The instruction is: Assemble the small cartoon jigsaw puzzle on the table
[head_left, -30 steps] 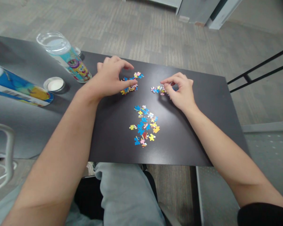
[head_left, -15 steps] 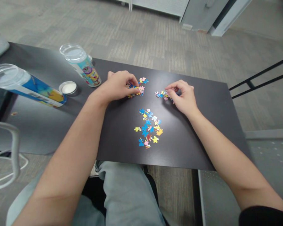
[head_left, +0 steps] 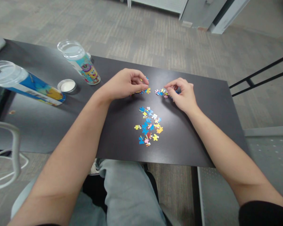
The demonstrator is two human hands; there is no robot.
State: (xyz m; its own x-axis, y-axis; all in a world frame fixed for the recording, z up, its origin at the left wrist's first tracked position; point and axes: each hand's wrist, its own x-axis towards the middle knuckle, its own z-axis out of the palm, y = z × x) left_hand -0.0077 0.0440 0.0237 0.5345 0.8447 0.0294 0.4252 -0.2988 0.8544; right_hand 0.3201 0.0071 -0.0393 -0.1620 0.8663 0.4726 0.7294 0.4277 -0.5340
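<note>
My left hand (head_left: 132,82) is closed in a pinch, and a yellow jigsaw puzzle piece (head_left: 148,91) shows just under its fingertips. Beneath and behind that hand lies a pile of puzzle pieces (head_left: 138,92), mostly covered by the fingers. My right hand (head_left: 182,92) has its thumb and index finger drawn together over a second cluster of puzzle pieces (head_left: 160,92); whatever sits between those fingertips is hidden. Closer to my body, a loose group of blue, yellow, pink and red puzzle pieces (head_left: 148,125) is spread on the dark table (head_left: 191,141).
Left of my left hand stands a clear-topped tube (head_left: 81,62) with a cartoon print. A larger blue tube (head_left: 28,83) and a round white-centred lid (head_left: 67,85) are beside it. A white curved tubular frame (head_left: 16,150) rises at the left edge.
My left hand has moved right, away from the left pile, with the yellow puzzle piece at its fingertips. My right hand stays over its cluster. The view has shifted slightly.
</note>
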